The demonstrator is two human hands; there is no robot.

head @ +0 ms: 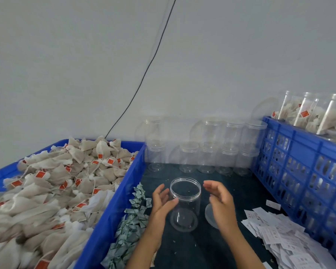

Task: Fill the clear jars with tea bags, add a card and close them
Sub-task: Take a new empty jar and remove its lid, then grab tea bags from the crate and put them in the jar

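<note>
Your spread fingers (164,193) at nine and three o'clock of the open clear jar (184,206), left hand (162,200) grazing it, right hand (220,200) just apart.

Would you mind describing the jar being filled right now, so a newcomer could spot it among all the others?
Look at the dark table between the two blue crates. The open jar stands near its middle, between the left hand and right hand. Unlike the empty jars stacked against the wall, it stands alone and lidless, its lid lying flat beside it.
</note>
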